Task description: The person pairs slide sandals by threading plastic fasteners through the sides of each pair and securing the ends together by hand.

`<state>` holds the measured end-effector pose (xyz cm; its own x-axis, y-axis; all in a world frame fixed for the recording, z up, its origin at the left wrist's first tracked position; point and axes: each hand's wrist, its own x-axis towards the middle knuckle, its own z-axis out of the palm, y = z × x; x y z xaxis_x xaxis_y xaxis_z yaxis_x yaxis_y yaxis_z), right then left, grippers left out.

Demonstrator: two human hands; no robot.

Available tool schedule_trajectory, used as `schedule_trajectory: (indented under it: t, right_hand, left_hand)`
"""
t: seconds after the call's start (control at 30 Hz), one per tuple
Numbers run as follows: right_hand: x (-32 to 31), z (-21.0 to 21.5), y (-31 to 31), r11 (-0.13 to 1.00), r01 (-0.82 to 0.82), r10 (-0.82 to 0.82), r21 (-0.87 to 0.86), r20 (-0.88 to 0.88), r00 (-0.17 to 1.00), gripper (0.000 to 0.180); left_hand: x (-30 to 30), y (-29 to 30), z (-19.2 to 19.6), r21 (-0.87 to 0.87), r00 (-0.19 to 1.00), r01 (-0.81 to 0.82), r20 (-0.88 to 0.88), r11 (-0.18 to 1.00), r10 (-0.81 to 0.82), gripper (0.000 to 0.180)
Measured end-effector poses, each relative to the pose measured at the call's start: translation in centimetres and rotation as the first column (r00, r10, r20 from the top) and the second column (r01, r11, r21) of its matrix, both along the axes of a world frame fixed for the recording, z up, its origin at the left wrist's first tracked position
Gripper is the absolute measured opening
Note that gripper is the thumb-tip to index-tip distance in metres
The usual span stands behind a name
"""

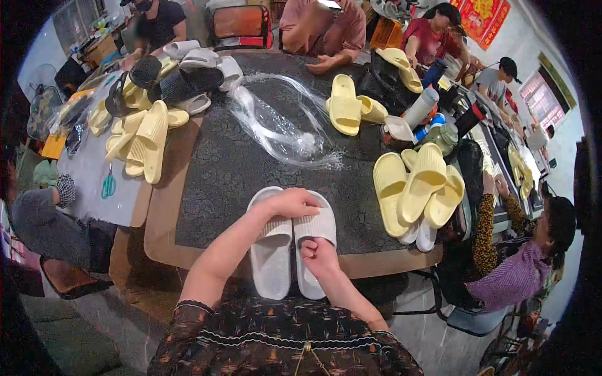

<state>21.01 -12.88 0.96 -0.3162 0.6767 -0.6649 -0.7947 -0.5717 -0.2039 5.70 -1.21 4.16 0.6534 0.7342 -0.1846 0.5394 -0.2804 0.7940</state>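
Observation:
A pair of light grey slide slippers lies side by side at the table's near edge, toes away from me. The left slipper (273, 263) is crossed by my left forearm and wrist. My left hand (293, 203) bends over the strap and toe of the right slipper (307, 281), gripping it from above. At the foot opening of that same slipper is my right hand (320, 255), its fingers curled in under the strap's edge. Whether those fingers pinch anything small is hidden.
Clear plastic bags and strips (276, 125) lie on the dark table mat (213, 175). Yellow slippers (420, 185) are heaped at right, more yellow slippers (150, 141) at left. Green scissors (108, 185) rest on the left table. Bottles (421, 106) stand back right. Several people sit around.

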Motion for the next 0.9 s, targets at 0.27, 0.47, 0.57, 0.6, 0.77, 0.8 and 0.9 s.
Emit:
schedule_trajectory:
  t: [0.27, 0.47, 0.57, 0.6, 0.77, 0.8, 0.9]
  right_hand:
    - [-0.8, 0.4, -1.0, 0.989, -0.082, 0.041, 0.123, 0.305, 0.952, 0.012]
    - [-0.1, 0.9, -2.2, 0.935, -0.178, 0.06, 0.306, 0.36, 0.931, 0.015]
    - [0.0, 2.1, -2.9, 0.926, -0.24, 0.096, 0.292, 0.434, 0.896, 0.014]
    - [0.3, 2.3, -2.9, 0.894, -0.296, 0.135, 0.336, 0.429, 0.893, 0.015]
    - [3.1, 2.9, -1.9, 0.606, -0.717, 0.285, 0.345, 0.747, 0.6, 0.032]
    - [3.5, 4.9, -1.8, 0.547, -0.789, 0.313, 0.28, 0.805, 0.503, 0.039]
    - [4.1, 8.8, 0.0, 0.4, -0.903, 0.152, 0.153, 0.961, 0.231, 0.036]
  left_hand:
    - [-0.5, -0.2, -0.1, -0.143, 0.985, 0.016, 0.173, 0.99, 0.009, 0.036]
    - [-0.3, -0.8, -0.7, -0.106, 0.968, -0.035, 0.243, 0.994, 0.06, 0.037]
    - [0.1, -1.2, -1.9, -0.124, 0.932, -0.136, 0.321, 0.983, 0.169, 0.035]
    - [0.0, -1.6, -0.9, -0.103, 0.927, -0.194, 0.308, 0.976, 0.217, 0.033]
    - [0.3, -0.7, -3.1, -0.247, 0.637, -0.53, 0.516, 0.811, 0.574, 0.024]
    - [0.1, -0.6, -3.1, -0.261, 0.591, -0.54, 0.559, 0.8, 0.581, 0.023]
    - [-0.5, -0.3, -2.2, -0.262, 0.55, -0.562, 0.591, 0.785, 0.59, 0.022]
